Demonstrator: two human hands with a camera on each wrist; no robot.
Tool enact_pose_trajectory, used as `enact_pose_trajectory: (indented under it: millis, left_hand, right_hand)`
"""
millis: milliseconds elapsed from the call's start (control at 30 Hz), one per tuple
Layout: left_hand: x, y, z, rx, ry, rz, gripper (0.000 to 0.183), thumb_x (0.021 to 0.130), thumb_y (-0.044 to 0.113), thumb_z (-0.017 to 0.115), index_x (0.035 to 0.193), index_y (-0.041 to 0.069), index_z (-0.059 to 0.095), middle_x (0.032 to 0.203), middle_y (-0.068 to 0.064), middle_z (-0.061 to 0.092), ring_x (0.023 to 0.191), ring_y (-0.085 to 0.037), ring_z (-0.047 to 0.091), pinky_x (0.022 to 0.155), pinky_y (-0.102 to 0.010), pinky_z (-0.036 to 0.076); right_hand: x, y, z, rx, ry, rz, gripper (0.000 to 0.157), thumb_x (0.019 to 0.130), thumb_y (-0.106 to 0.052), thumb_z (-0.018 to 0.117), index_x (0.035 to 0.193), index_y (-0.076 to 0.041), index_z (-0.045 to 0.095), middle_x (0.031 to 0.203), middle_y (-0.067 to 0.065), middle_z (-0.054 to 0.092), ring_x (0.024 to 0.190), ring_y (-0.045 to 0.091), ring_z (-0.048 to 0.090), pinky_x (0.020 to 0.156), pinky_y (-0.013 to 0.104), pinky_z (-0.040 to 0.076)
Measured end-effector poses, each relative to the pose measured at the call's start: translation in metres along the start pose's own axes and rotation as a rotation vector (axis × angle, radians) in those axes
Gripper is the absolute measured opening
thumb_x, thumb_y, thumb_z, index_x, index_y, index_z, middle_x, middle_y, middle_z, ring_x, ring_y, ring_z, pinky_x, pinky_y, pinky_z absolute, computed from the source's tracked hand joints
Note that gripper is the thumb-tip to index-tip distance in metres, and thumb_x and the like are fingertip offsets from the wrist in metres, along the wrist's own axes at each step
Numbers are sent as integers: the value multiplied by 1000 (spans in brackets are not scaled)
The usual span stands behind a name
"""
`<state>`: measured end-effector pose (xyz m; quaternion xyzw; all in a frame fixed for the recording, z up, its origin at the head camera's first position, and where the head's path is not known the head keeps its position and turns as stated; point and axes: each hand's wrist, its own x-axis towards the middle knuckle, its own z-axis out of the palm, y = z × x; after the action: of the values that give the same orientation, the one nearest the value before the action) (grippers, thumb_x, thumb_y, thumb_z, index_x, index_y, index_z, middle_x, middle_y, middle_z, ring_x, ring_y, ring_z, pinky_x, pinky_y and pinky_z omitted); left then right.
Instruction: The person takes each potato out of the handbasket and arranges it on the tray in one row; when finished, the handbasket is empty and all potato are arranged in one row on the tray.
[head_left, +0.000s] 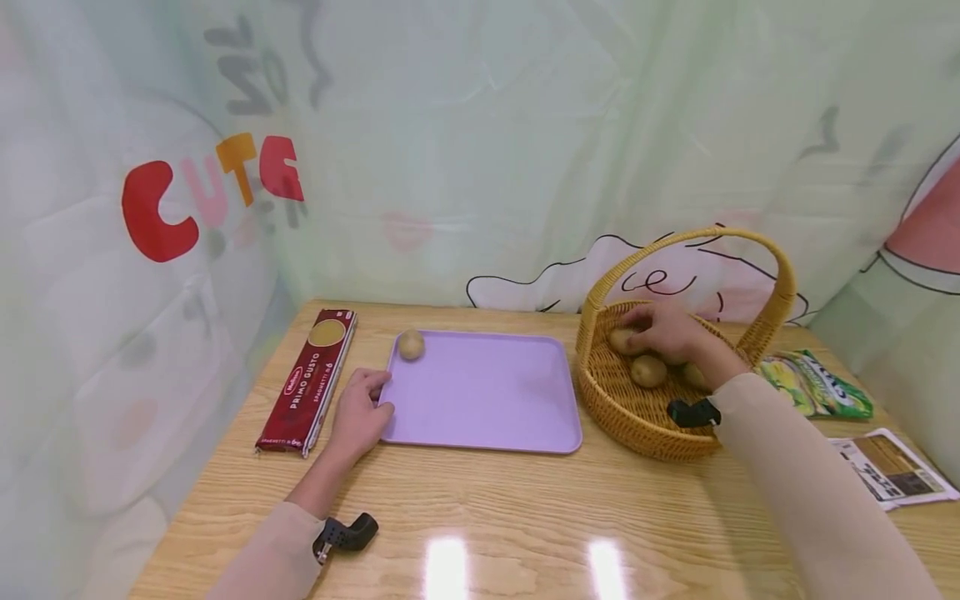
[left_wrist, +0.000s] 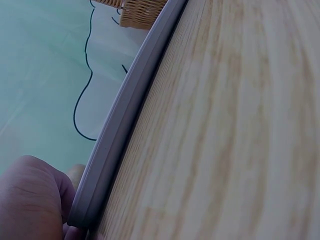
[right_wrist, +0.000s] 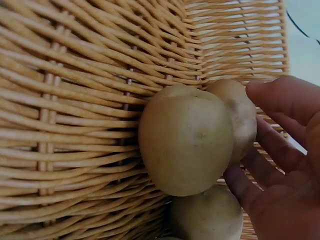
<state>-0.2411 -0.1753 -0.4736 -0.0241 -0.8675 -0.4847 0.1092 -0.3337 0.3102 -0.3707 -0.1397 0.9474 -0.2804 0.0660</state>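
Note:
At the left edge of a lilac tray [head_left: 480,396], my left hand [head_left: 362,417] grips the rim. The left wrist view shows the thumb at the tray corner, the fingers mostly hidden. One potato [head_left: 411,344] sits in the tray's far left corner. My right hand [head_left: 670,333] reaches inside a wicker basket [head_left: 611,412] with a tall handle. Its thumb and fingers are round a potato [right_wrist: 240,120] by the basket wall. Another potato [right_wrist: 186,142] lies right beside it, and a third potato [right_wrist: 207,215] is partly covered in the right wrist view.
A red spaghetti pack [head_left: 309,379] lies left of the tray. Right of the basket are a green and yellow packet [head_left: 813,383] and a white and brown packet [head_left: 892,468]. A printed curtain [head_left: 450,167] hangs behind the wooden table [head_left: 525,517].

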Motion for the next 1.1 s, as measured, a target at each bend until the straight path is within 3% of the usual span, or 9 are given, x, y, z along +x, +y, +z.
enact_pose_trajectory:
  millis: [167,333,700,967,1100]
  left_hand:
    - [0,0,0,-1,10,5,50,73,-5,60,123,-7,62,114,-10,55,100,-25,59,83,-38,51]
    - [0,-1,0,0,18,9,50,72,-5,60,122,-6,62,113,-10,55,99,-24,59,83,-37,51]
    - [0,0,0,-4,20,13,49,73,-5,60,122,-7,62,114,-11,55,101,-26,59,85,-40,51]
    - [0,1,-2,0,25,28,49,72,-4,61,121,-7,63,113,-11,55,99,-26,59,84,-39,51]
    - [-1,0,-2,-12,21,36,49,72,-4,62,120,-7,63,112,-11,55,98,-26,60,83,-39,52]
  right_hand:
    - [2,-3,5,-33,-8,-32,37,85,-18,75,118,-5,67,117,17,64,109,32,54,95,47,39]
    - [3,-8,6,-34,-69,-43,37,85,-20,74,120,-8,68,117,10,66,107,28,56,95,44,39]
    - [-1,-10,14,124,-174,-18,38,87,-16,72,123,-9,64,121,11,62,107,28,53,91,37,39]
    - [-1,-12,18,20,-98,-97,35,82,-14,77,115,-8,67,111,11,64,101,28,52,90,41,37]
    - [-4,-11,15,68,-58,-22,40,80,-17,78,118,-10,66,114,11,63,101,27,54,88,39,41]
